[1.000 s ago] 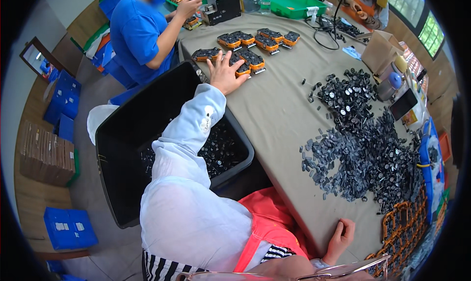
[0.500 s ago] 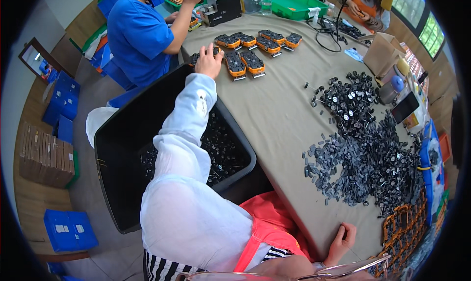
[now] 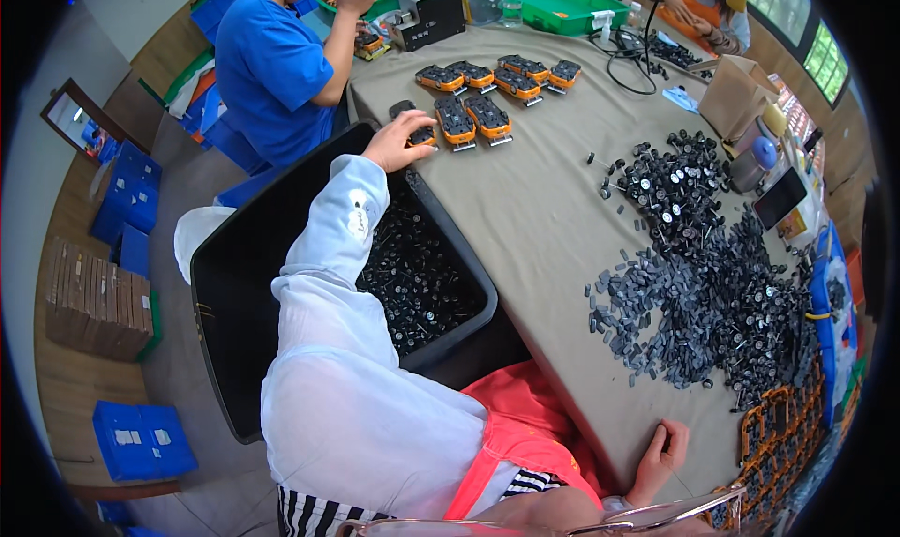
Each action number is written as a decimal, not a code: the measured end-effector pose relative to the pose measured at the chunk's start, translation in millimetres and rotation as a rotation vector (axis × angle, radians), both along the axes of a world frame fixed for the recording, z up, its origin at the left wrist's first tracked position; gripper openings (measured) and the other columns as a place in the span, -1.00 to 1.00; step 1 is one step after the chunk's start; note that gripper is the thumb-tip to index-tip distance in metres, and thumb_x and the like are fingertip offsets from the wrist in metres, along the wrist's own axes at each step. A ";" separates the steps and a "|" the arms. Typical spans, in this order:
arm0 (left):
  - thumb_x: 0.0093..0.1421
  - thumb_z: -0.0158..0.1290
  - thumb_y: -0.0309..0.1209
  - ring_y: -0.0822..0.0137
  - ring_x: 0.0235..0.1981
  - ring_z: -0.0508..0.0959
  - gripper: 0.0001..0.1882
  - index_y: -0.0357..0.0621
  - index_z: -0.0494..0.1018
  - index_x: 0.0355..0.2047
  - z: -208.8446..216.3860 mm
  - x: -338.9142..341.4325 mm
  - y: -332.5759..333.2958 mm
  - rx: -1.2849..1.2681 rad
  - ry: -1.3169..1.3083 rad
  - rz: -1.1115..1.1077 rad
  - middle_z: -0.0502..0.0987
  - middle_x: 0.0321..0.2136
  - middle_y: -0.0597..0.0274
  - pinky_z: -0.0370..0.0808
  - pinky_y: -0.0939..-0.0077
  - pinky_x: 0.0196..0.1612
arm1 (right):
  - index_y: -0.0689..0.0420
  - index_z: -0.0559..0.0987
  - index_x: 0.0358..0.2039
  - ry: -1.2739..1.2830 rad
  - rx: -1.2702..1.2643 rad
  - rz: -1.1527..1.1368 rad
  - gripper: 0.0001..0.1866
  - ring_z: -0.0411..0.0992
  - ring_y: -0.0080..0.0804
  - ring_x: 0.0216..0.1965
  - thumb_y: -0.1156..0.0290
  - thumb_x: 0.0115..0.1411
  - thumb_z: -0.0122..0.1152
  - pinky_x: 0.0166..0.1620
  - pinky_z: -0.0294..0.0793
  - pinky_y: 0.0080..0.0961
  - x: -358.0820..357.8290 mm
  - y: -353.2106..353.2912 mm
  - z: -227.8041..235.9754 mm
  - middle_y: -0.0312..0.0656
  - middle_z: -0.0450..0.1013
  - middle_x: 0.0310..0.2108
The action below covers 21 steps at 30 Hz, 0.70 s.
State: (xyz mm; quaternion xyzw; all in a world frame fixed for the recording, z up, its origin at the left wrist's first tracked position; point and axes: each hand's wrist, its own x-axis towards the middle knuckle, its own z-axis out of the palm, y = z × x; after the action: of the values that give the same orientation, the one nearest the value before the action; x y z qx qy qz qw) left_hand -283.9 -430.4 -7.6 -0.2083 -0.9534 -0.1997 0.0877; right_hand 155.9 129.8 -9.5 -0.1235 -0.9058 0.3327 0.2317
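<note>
Left hand [image 3: 398, 141] outstretched, fingers curled over orange-black toy car [image 3: 412, 125]; right hand [image 3: 662, 451] loosely curled, empty.

An assembly workshop: heaped black parts [image 3: 712, 284], bins, co-workers at tables.

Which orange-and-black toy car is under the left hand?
The leftmost toy car, at the table edge beside the black bin; the left hand covers it, the others lie untouched.
</note>
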 end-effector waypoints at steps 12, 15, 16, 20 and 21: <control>0.11 0.13 0.30 -0.02 0.37 0.20 -0.23 0.32 0.41 0.28 -2.5 11.5 82.3 -0.260 0.298 0.352 0.29 0.35 0.16 0.15 -0.25 0.31 | 0.27 0.53 -0.30 -0.005 0.003 0.005 -0.93 0.41 -0.26 -0.30 0.67 0.24 0.11 -0.25 0.38 -0.45 1.7 0.7 -2.3 -0.12 0.42 -0.33; 0.11 0.16 0.26 -0.04 0.35 0.22 -0.26 0.29 0.42 0.25 -8.7 4.5 98.0 -0.213 0.185 0.476 0.31 0.32 0.14 0.16 -0.33 0.29 | 0.27 0.53 -0.30 -0.001 -0.004 0.004 -0.94 0.41 -0.26 -0.30 0.67 0.24 0.11 -0.25 0.38 -0.45 1.3 0.3 -2.7 -0.12 0.42 -0.33; 0.11 0.17 0.24 -0.03 0.34 0.24 -0.27 0.28 0.43 0.24 -10.3 2.6 98.8 -0.199 0.205 0.524 0.35 0.29 0.14 0.19 -0.25 0.29 | 0.27 0.54 -0.30 0.007 -0.008 0.005 -0.93 0.41 -0.26 -0.30 0.67 0.23 0.12 -0.26 0.38 -0.45 0.7 0.3 -2.9 -0.12 0.42 -0.33; 0.10 0.19 0.20 0.01 0.28 0.29 -0.30 0.25 0.44 0.21 -17.4 -17.5 90.5 -0.222 0.276 0.609 0.42 0.20 0.15 0.27 -0.14 0.25 | 0.27 0.54 -0.30 -0.008 -0.010 -0.026 -0.93 0.40 -0.27 -0.31 0.66 0.24 0.12 -0.26 0.37 -0.46 3.7 -0.2 -3.1 -0.12 0.41 -0.33; 0.10 0.19 0.20 0.02 0.27 0.30 -0.30 0.25 0.44 0.21 -19.8 -24.9 82.4 -0.243 0.290 0.640 0.43 0.18 0.15 0.28 -0.13 0.24 | 0.27 0.54 -0.30 -0.009 -0.007 -0.021 -0.94 0.40 -0.28 -0.31 0.66 0.24 0.12 -0.26 0.37 -0.47 3.3 0.3 -2.6 -0.13 0.41 -0.33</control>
State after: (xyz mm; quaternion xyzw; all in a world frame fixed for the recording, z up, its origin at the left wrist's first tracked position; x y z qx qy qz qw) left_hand -308.9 -348.0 -27.4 0.0655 -0.9647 -0.0158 0.2545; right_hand 159.3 130.2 -12.0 -0.1355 -0.9042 0.3330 0.2305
